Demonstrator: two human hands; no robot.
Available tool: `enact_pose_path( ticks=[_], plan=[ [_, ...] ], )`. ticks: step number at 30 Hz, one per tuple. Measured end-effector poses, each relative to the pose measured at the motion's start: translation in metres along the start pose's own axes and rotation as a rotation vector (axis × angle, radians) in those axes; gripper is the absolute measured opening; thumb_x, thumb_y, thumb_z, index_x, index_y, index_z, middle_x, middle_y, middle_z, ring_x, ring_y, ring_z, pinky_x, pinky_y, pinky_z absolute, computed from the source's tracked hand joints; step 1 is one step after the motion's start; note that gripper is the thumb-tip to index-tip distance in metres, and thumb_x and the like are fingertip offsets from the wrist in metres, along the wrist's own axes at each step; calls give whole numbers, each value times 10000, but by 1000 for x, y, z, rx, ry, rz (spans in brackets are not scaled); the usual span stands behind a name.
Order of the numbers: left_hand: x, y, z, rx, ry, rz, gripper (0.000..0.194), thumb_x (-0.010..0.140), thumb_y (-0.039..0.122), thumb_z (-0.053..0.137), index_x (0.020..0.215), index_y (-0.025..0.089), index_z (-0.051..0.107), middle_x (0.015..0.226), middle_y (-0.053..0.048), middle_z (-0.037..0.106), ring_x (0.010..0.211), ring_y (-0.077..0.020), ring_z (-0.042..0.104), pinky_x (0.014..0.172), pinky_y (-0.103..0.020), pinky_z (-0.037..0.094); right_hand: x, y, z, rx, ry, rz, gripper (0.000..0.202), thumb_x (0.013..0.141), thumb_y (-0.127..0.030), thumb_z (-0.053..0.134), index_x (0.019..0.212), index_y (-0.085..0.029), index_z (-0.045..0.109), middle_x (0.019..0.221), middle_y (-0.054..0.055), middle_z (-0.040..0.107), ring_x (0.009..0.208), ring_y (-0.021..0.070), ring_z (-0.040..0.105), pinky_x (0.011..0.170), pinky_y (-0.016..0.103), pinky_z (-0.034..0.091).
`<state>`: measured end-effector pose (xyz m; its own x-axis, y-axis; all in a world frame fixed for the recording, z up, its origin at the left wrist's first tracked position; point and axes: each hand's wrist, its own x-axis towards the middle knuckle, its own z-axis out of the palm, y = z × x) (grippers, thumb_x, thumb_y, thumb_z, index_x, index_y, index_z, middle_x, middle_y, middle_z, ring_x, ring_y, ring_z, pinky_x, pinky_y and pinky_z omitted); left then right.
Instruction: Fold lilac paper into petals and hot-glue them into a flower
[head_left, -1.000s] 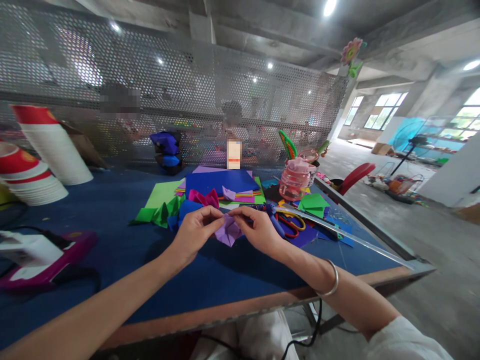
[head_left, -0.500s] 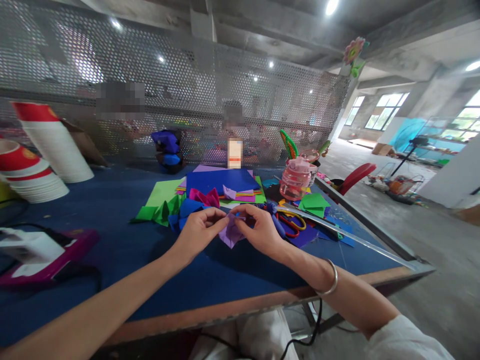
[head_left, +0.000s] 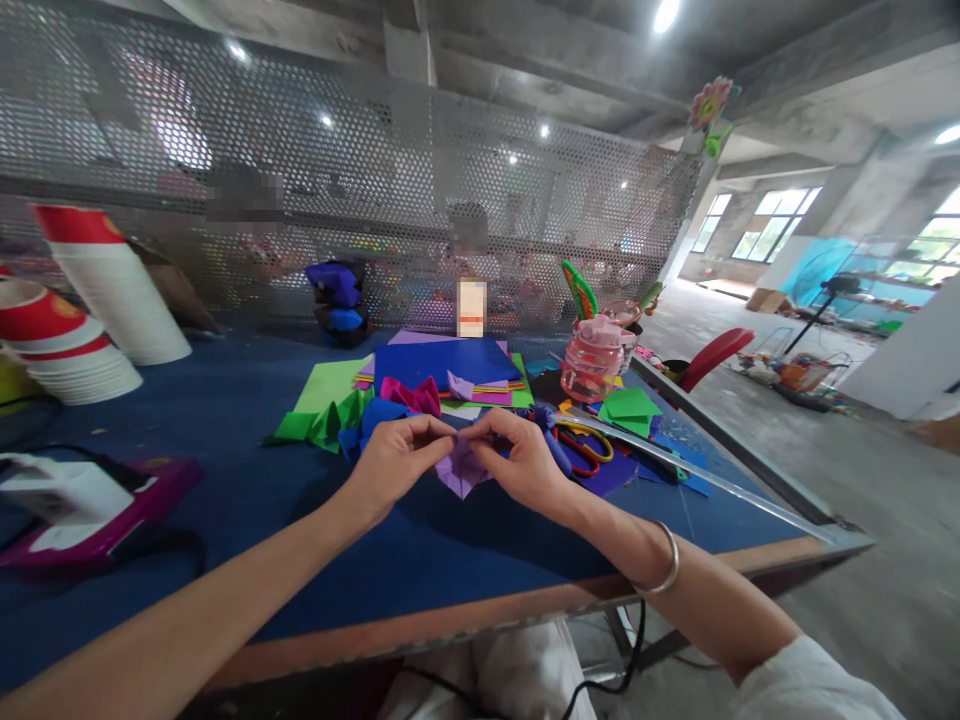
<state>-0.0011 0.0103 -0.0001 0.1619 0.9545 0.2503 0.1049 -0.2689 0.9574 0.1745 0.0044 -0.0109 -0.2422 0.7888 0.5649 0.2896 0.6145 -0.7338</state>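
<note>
A small piece of folded purple paper (head_left: 460, 474) is held above the blue tabletop by both hands. My left hand (head_left: 401, 455) pinches its upper left edge between thumb and fingers. From the other side, my right hand (head_left: 521, 460) pinches the upper right part. The fingertips nearly meet and hide the top of the paper. Just beyond the hands lie folded blue paper (head_left: 379, 415), folded magenta paper (head_left: 411, 394) and folded green paper (head_left: 330, 425). A small folded lilac piece (head_left: 460, 385) rests on the stack of coloured sheets (head_left: 442, 358).
Right of my hands are scissors (head_left: 589, 445), a long clear ruler (head_left: 720, 480) and a pink bottle (head_left: 592, 360). Stacked paper cups (head_left: 120, 290) and a purple power strip (head_left: 97, 520) stand at left. A perforated metal screen (head_left: 360, 180) rises behind the table.
The purple paper has tilted slightly between my fingertips, and its lower point shows more openly. Both hands keep their pinch in almost the same place.
</note>
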Motion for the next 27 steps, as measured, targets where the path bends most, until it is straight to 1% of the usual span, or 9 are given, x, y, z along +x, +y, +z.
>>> enact_pose_path(
  ticks=[5,9,11,13,15,18,20,23,27],
  plan=[
    [0,2,0,-46,-33,-36,152,619,316,732,698,186,728,628,-5,694,550,-130,590,531,-227,469,2,0,-5,-58,-78,-100,162,808,-120,517,821,-198,658,797,10,637,739,134,583,670,246,447],
    [-1,4,1,-19,-51,-4,147,629,319,716,701,192,731,660,-17,717,590,-156,626,571,-252,512,1,-6,-10,-119,-118,-182,186,790,-77,484,819,-196,624,812,18,628,753,136,577,709,257,456],
    [0,5,0,13,-47,27,143,633,313,709,704,191,731,670,-21,725,608,-167,642,589,-261,527,1,-10,-10,-117,-123,-189,173,775,-77,490,818,-191,613,802,19,632,752,140,582,716,263,462],
    [0,5,-1,51,-44,66,131,640,302,701,703,191,729,673,-22,729,616,-173,651,601,-264,536,1,-12,-10,-76,-138,-143,140,780,-105,506,817,-185,614,802,19,641,751,142,590,711,263,468],
    [-1,5,-1,100,-49,104,114,656,292,687,695,190,720,650,-17,716,601,-170,643,590,-259,532,2,-12,-8,-7,-130,-44,87,811,-174,532,778,-180,612,772,13,638,715,132,585,668,247,467],
    [-4,5,0,177,-66,153,113,708,288,651,714,190,706,650,-9,690,602,-162,630,558,-238,518,4,-6,-4,96,-80,127,154,810,-278,599,697,-176,582,689,-12,608,628,107,550,589,219,444],
    [-7,4,2,225,-73,191,117,743,285,628,731,191,696,692,-12,681,636,-160,633,552,-222,516,6,0,-2,148,-83,192,159,781,-298,649,712,-172,580,685,-23,607,615,99,544,585,215,442],
    [-9,4,1,288,-62,241,126,783,280,602,751,192,687,756,-22,675,692,-161,637,571,-210,525,7,4,-3,165,-131,206,182,791,-335,673,819,-160,633,749,-10,644,662,107,568,630,228,455],
    [-10,4,0,351,-60,276,140,803,274,580,758,187,681,780,-36,670,713,-168,636,576,-216,530,5,0,-7,0,-175,165,217,854,-353,629,836,-153,710,736,7,680,659,117,572,608,226,424]
  ],
)
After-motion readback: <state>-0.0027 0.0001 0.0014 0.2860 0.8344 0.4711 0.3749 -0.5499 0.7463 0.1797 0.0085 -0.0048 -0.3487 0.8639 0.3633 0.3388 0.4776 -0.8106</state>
